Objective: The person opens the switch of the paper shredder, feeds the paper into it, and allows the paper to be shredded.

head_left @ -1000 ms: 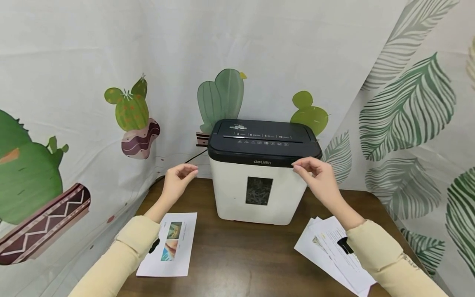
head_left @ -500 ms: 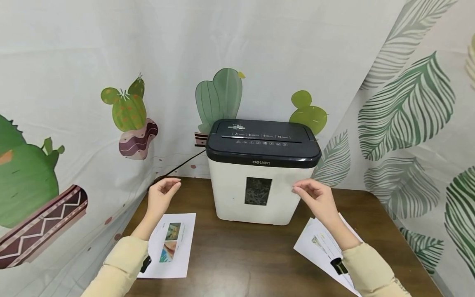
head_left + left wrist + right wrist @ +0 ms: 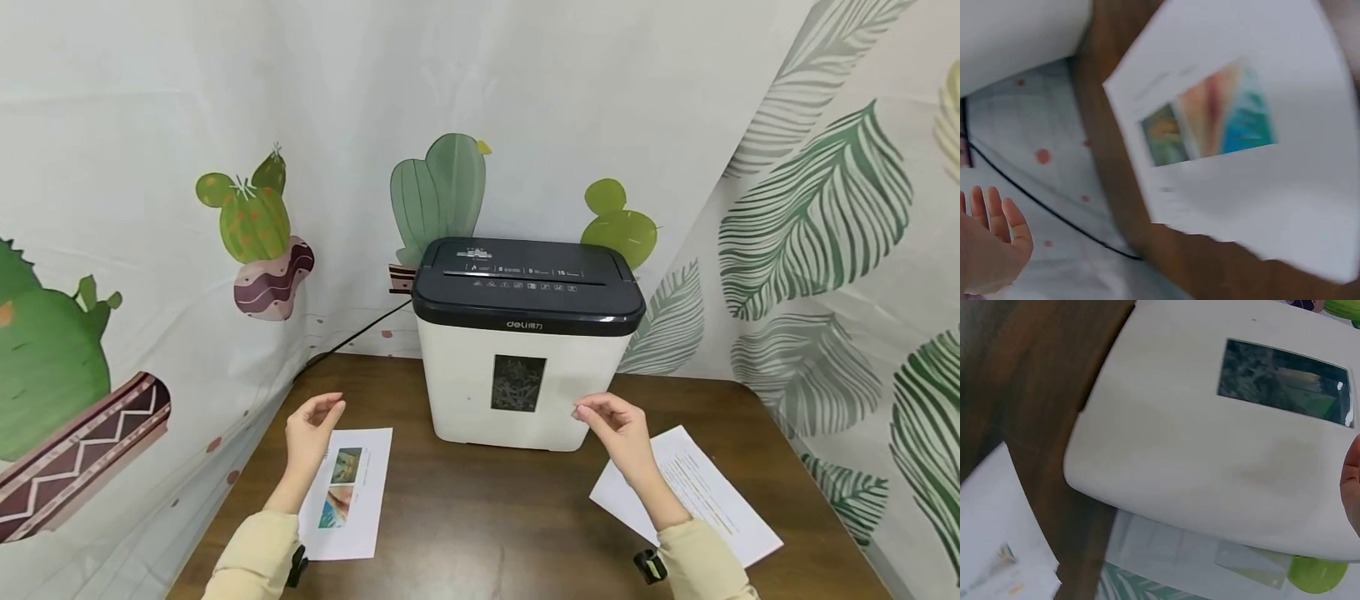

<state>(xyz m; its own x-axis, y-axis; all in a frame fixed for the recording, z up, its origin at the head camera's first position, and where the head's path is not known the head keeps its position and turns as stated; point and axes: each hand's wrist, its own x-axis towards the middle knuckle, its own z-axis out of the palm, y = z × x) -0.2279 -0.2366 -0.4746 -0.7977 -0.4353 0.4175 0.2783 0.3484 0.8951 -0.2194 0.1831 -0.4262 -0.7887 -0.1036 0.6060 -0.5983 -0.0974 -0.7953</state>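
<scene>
Both empty, loosely curled: left hand (image 3: 306, 437) is hovering front-left of the Deli paper shredder (image 3: 459, 367), right hand (image 3: 624, 433) before it; avoiding its slot (image 3: 525, 278) is looking wise.

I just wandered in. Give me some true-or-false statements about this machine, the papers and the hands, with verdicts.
1. The white machine has a dark lid with a long slot. True.
2. The left hand holds a sheet of paper. False: no paper is in it.
3. A sheet with colour pictures lies on the table, on the person's left. True.
4. The right hand rests on the lid. False: in the head view it is lower, against the white front.
5. The window is in the lid. False: it is in the machine's front.
</scene>
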